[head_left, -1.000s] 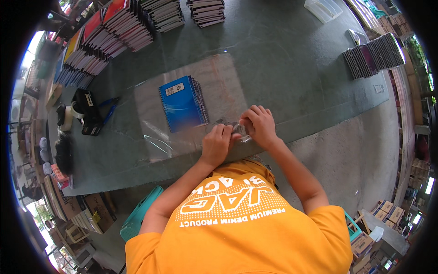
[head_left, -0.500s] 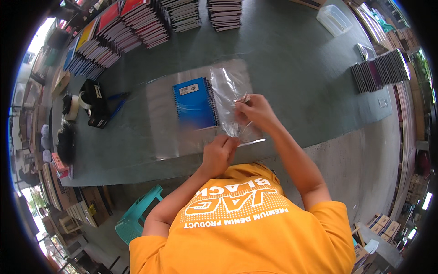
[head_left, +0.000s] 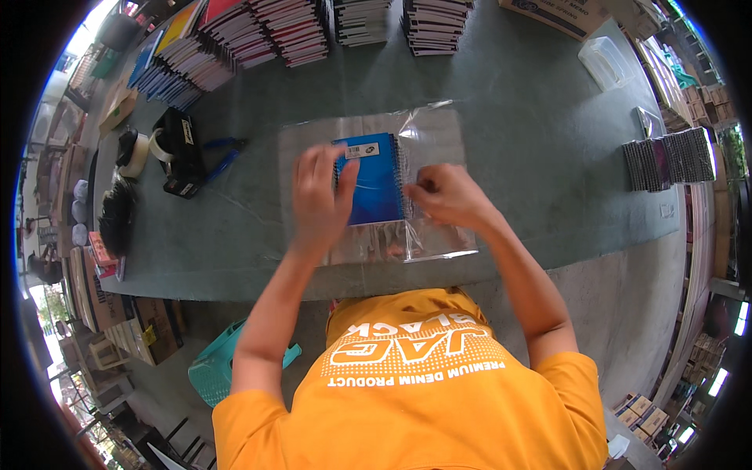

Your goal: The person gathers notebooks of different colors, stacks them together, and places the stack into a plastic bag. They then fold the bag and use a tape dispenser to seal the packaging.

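Note:
A blue spiral notebook (head_left: 377, 188) with a small white label lies on a clear plastic sheet (head_left: 440, 137) on the green table. My left hand (head_left: 319, 188) is over the notebook's left edge, fingers stretched and apart, holding nothing. Beside the wire binding on the notebook's right side, my right hand (head_left: 450, 194) has its fingers curled together in a pinch above the plastic. Whatever lies between those fingertips, if anything, is too small to make out.
Tall notebook stacks (head_left: 294, 35) line the far side. At left are a black tape dispenser (head_left: 178, 153) and blue-handled pliers (head_left: 225, 160). On the right stand a clear plastic container (head_left: 607, 63) and a row of dark spiral notebooks (head_left: 670, 160). A green stool (head_left: 215, 364) is below the table.
My left hand has let go of the plastic's near edge and moved up to the notebook's left side, opening. My right hand stays pinched, now closer to the binding. The plastic's right part lies flatter.

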### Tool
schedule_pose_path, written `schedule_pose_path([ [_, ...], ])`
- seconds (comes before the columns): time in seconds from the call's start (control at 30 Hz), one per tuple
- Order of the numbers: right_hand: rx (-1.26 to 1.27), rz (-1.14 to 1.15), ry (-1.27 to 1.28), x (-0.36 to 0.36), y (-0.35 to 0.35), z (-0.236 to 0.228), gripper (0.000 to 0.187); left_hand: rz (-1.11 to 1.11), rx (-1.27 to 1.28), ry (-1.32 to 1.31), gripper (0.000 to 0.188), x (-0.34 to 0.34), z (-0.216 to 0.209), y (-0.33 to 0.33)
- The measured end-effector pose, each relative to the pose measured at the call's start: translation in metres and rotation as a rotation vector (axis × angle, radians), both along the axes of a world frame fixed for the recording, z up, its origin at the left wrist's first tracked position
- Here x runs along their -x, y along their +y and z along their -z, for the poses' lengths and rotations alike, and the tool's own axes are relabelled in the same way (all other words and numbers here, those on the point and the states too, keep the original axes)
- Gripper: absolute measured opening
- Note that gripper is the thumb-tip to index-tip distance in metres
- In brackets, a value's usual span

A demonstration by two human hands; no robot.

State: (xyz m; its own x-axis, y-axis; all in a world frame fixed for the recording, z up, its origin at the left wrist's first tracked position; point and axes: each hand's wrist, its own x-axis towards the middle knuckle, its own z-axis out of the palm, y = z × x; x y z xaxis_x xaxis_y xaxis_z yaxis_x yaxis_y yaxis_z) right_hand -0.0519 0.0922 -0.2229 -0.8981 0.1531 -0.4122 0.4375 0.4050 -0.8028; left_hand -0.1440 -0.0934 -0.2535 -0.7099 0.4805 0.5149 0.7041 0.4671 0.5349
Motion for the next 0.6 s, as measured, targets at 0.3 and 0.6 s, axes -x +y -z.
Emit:
schedule_pose_path([
  [0.3,-0.517,-0.197,0.19,0.035,-0.068,0.044,0.028,0.104,0.034,-0.387,0.042,0.045,0.055,0.025],
  [0.6,-0.814,-0.097,0.193,0.022,-0.095,0.054,0.015,0.453,0.331,-0.214,0.042,0.05,0.018,0.087],
])
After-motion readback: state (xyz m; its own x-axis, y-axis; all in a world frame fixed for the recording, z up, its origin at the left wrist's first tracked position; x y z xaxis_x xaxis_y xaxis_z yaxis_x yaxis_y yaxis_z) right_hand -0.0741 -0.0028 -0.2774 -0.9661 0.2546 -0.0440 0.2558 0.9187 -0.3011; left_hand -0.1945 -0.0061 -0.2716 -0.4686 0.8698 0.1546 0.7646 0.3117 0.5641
